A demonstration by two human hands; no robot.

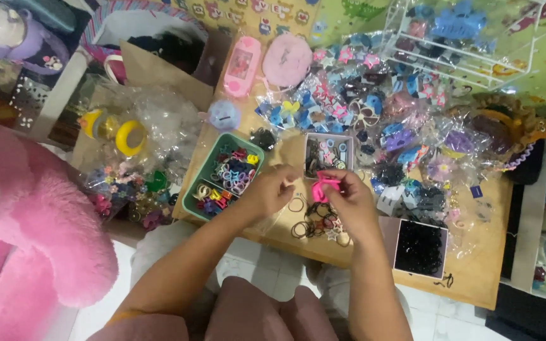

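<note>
Pink, bright, elastic: one hair tie [325,187], pinched in the fingers of our right hand [347,203] and held just above the table [475,278]. Our left hand [268,189] sits just beside it, fingers pressed together on a small pale item too tiny to tell.

Directly below the fingers: a loose heap of black and clear hair ties [314,224] lying on the table.

Just beyond the fingers: a small open box of mixed hair ties [327,153].

Left of the left fingers: a green tray [192,197] with compartments, filled with coloured clips and rings.

Right of the right fingers and nearer us: a square box of black hair ties [419,248].

Well beyond the fingers: packets of blue, pink and purple hair clips [374,101], a pink toy console [242,65], a white wire basket [475,69].

Far left: a pink plush toy [39,215].
</note>
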